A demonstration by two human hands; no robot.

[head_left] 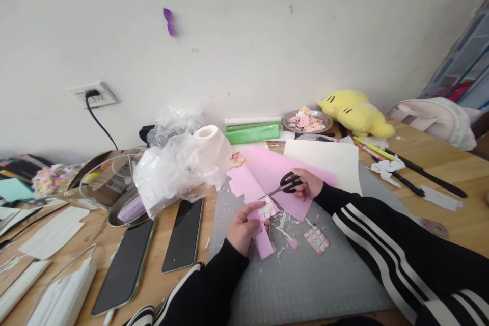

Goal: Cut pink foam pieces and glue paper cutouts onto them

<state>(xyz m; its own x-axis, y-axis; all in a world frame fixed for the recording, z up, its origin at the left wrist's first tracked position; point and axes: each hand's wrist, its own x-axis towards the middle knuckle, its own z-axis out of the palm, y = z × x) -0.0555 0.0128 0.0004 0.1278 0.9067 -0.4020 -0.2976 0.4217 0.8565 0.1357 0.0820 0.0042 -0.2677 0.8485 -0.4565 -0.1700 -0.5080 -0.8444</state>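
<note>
Closest to me, the grey cutting mat lies under my hands on the wooden counter. Just nearer than my right hand, a pink piece with white round dots rests on the mat. My left hand pinches a small dotted cutout between thumb and fingers; my right hand is curled around the black handles of the scissors, their blades pointing left, close to the cutout. Two phones lie left of my left hand. Pink paper spreads beneath and past both hands. Beyond my right hand are a white sheet, then a metal dish of paper cutouts and a yellow plush toy.
</note>
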